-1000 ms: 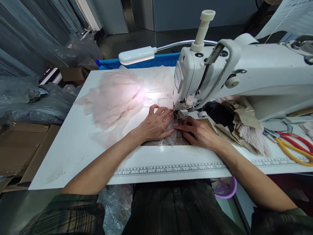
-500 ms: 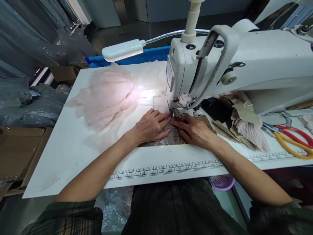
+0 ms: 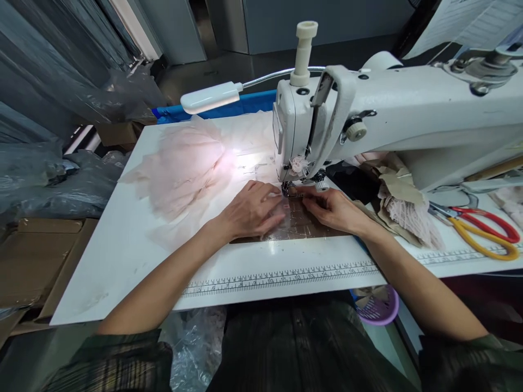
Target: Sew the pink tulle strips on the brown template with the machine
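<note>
The white sewing machine (image 3: 288, 125) stands on the table, its presser foot (image 3: 286, 188) low over a thin sheer fabric (image 3: 281, 219). My left hand (image 3: 253, 209) rests on the fabric left of the foot, fingers spread and flattened. Close to the right side of the foot is my right hand (image 3: 333, 209). Its fingers are bent in and drawn together by the needle area, and what they hold, if anything, is hidden. A heap of pale pink tulle (image 3: 188, 169) lies left of the needle, brightly lit at its right end.
A white lamp (image 3: 212, 98) hangs over the tulle. Right of the machine head lie fabric scraps (image 3: 402, 190) and scissors with red and yellow handles (image 3: 486, 231). A printed ruler (image 3: 281, 277) runs along the front of the table (image 3: 102, 272). A purple basket (image 3: 379, 316) sits below.
My right hand has shifted right and away from the fabric in front of the foot, uncovering more of the brown plate. My left hand stays almost in place. The view has tilted slightly.
</note>
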Demonstrator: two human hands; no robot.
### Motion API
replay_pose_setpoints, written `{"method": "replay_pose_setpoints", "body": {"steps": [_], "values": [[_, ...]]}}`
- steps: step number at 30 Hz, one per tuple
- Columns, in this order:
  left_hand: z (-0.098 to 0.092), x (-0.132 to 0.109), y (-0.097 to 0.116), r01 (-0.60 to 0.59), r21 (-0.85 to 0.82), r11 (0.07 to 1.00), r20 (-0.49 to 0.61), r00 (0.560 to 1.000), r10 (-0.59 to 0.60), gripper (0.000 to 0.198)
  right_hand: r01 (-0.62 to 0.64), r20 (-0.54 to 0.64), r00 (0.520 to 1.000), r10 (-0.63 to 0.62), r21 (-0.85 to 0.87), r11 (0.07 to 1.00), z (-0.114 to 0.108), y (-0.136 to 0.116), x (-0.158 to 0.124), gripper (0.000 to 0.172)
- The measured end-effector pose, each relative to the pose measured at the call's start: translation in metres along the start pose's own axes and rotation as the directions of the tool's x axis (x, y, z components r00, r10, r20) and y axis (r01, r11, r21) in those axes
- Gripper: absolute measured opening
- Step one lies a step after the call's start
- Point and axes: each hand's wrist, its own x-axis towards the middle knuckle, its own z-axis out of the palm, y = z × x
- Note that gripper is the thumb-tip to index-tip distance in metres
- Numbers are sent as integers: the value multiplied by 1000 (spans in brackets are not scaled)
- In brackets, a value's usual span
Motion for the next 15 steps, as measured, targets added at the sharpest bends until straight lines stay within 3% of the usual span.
{"method": "replay_pose_setpoints", "body": {"steps": [3,6,10,15], "values": [[-9,-3,4,-163,-103,981,65,983,170,30,-20,6,1000,20,30,999,-1,1,1,30],[-7,-7,10,-239,-42,970,123,962,242,22,-18,4,1000,18,18,1000,1,2,1,32],[9,-13,11,-237,50,970,-25,971,238,18,3,-8,1000,-3,-33,999,4,2,1,31],[17,-14,8,-93,-125,988,-200,978,66,10,129,-63,989,-136,-102,986,10,5,1,26]]}}
